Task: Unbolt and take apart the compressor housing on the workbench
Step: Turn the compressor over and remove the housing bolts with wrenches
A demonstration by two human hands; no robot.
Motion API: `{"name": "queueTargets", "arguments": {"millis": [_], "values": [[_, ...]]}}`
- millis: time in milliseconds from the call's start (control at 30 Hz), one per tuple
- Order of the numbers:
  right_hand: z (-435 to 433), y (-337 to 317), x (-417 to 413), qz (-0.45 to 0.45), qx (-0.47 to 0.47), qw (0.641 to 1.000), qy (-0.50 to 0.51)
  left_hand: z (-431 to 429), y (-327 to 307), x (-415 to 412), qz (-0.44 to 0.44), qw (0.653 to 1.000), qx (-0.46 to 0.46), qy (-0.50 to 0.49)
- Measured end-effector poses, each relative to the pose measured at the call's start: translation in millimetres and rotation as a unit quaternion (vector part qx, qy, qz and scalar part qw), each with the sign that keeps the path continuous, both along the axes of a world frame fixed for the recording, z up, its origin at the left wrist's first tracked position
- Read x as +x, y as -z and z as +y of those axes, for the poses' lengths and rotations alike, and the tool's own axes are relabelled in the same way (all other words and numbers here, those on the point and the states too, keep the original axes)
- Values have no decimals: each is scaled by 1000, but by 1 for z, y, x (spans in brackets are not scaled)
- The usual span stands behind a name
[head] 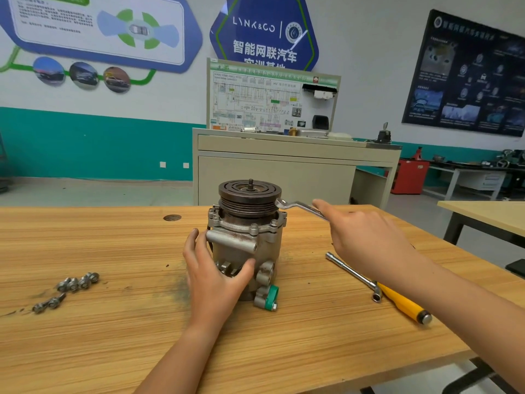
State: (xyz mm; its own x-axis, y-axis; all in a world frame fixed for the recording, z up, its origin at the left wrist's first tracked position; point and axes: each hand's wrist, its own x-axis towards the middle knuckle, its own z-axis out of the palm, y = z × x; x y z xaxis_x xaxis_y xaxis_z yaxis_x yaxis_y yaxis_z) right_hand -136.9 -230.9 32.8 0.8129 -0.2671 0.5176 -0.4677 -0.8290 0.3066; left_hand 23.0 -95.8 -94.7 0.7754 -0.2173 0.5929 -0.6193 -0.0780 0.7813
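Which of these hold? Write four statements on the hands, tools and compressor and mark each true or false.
1. The left hand grips the compressor. True.
2. The right hand holds the yellow-handled tool. False: it holds the wrench; the yellow-handled tool lies on the workbench.
3. Loose bolts lie on the workbench left of the compressor. True.
4. The compressor lies on its side. False: it stands upright, pulley on top.

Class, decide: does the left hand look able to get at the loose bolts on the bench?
Probably yes: only bare bench lies between the left hand and loose bolts, though it now holds the compressor.
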Motion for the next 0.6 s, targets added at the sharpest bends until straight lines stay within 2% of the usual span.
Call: {"name": "queueTargets", "arguments": {"millis": [367, 467, 600], "values": [[34, -4, 16, 166, -13, 982, 91, 1, -2, -3, 2, 1000, 11, -23], [40, 3, 13, 183, -28, 979, 86, 1, -3, -4, 1, 1000, 14, -27], [25, 3, 11, 173, -103, 978, 60, 2, -3, -4, 8, 999, 22, -22]]}}
